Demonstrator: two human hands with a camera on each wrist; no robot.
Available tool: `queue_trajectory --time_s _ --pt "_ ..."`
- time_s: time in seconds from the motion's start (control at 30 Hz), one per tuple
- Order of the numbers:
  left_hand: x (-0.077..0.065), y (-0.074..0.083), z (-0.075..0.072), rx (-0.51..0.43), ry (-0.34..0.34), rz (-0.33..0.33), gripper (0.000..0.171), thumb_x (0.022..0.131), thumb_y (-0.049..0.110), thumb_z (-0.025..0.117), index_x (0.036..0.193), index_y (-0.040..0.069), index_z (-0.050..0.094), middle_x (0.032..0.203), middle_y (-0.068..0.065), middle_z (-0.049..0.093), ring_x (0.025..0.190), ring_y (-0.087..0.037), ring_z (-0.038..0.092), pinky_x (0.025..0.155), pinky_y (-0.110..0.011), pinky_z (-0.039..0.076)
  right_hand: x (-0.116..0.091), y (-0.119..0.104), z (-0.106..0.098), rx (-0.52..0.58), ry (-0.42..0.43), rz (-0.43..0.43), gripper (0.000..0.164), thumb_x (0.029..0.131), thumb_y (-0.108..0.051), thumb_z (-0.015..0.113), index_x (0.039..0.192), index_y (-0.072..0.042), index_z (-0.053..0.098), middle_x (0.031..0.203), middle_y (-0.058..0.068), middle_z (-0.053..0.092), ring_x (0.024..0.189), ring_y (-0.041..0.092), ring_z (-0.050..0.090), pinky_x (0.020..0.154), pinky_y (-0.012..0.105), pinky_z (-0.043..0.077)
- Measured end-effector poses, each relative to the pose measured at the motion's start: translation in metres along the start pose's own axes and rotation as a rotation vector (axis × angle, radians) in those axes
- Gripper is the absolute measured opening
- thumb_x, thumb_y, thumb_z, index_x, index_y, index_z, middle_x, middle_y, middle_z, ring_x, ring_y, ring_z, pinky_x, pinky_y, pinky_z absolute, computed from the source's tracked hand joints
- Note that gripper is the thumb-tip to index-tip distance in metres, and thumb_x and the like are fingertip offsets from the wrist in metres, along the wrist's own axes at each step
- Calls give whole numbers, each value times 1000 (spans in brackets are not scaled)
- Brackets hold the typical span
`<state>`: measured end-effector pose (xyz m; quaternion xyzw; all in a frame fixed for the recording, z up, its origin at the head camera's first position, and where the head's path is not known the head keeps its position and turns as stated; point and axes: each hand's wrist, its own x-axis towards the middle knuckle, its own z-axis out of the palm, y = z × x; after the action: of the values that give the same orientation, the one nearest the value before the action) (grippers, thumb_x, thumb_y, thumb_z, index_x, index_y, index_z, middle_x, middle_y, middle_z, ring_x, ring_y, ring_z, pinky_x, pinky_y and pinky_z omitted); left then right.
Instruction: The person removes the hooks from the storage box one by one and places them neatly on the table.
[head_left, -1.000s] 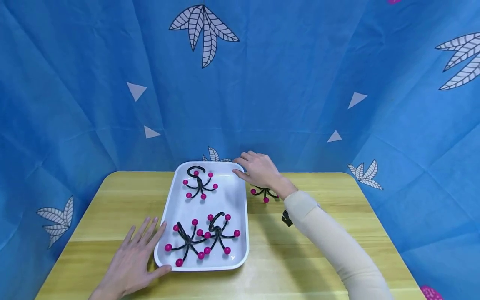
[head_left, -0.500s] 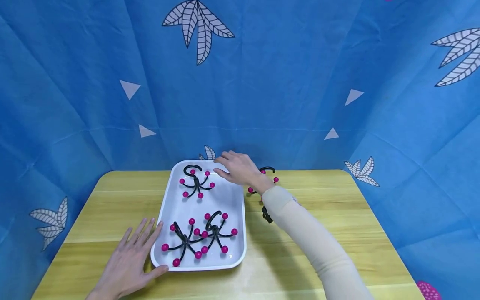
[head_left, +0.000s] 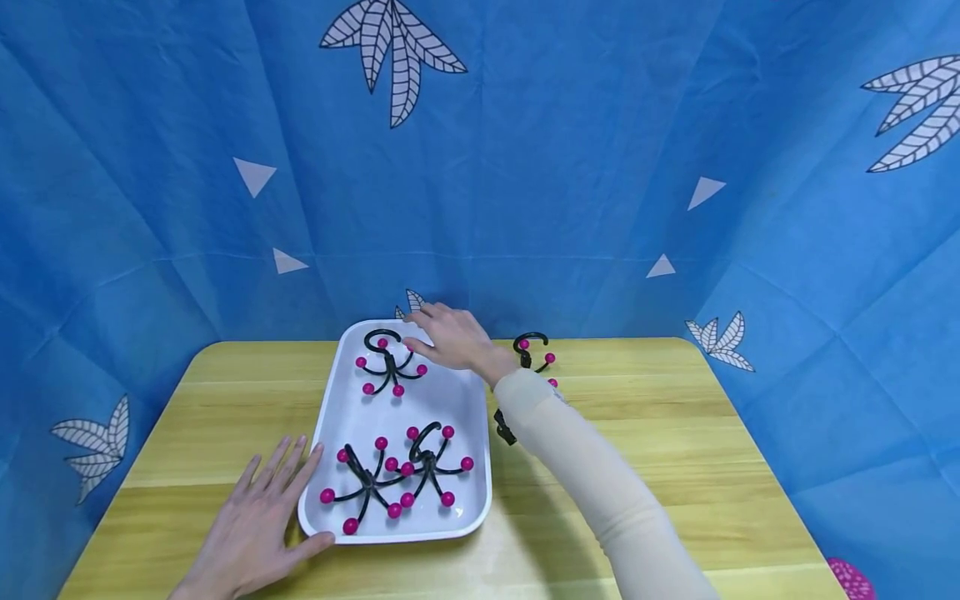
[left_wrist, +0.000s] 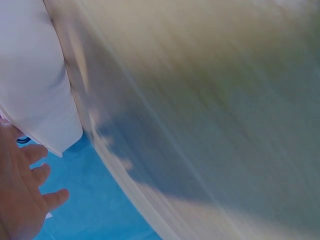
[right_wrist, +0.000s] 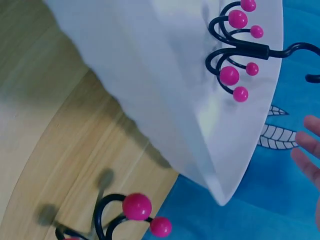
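My right hand (head_left: 447, 335) reaches over the far right corner of a white tray (head_left: 457, 396), its fingers near a black multi-arm hook with pink ball tips (head_left: 390, 364). In the right wrist view a small gap separates the fingertips (right_wrist: 304, 140) from that hook (right_wrist: 252, 49), and nothing shows between them. My left hand (head_left: 251, 512) lies spread at the tray's near left corner, fingertips and thumb right at the rim. Two more such hooks, one on the left (head_left: 367, 482) and one on the right (head_left: 427, 460), lie at the tray's near end, arms overlapping.
Another pink-tipped hook (head_left: 526, 358) lies on the wooden table (head_left: 637, 450) right of the tray, partly hidden by my right sleeve (head_left: 577, 467). A blue patterned cloth (head_left: 570, 167) hangs behind the table's far edge and along both sides.
My right hand has moved left across the tray's far end, toward the far hook. The hook on the table shows more above the forearm. My left hand and the tray keep their places.
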<state>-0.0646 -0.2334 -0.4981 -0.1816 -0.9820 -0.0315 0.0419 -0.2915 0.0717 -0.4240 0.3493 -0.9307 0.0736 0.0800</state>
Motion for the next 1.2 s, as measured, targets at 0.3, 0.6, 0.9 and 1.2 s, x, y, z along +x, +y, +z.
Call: queue_trajectory --time_s 0.3,0.6,0.9,1.2 --pt "0 -2 0 -1 9 16 115 81 87 60 168 17 29 170 -20 38 159 -40 32 126 -67 29 17 -11 3 -1 -7 8 46 109 -50 51 141 -19 64 138 3 69 124 19 68 92 35 65" --pt "0 0 -1 2 -35 -8 115 81 90 56 166 16 32 170 -20 37 160 -41 28 128 -68 26 24 -20 13 12 -30 7 43 110 -48 51 142 -22 64 137 1 70 116 16 70 86 29 65" --pt "-1 0 5 25 33 21 115 82 88 58 168 19 27 169 -20 39 161 -38 28 134 -43 -23 24 -17 15 4 -16 13 39 110 -46 52 138 -23 66 131 -1 73 110 15 72 84 31 65" --pt "-1 -1 2 12 -5 0 114 82 89 56 168 18 30 170 -19 37 161 -38 28 132 -66 18 30 -21 16 9 -2 -9 32 110 -41 54 130 -22 70 111 -3 75 91 12 69 70 24 60"
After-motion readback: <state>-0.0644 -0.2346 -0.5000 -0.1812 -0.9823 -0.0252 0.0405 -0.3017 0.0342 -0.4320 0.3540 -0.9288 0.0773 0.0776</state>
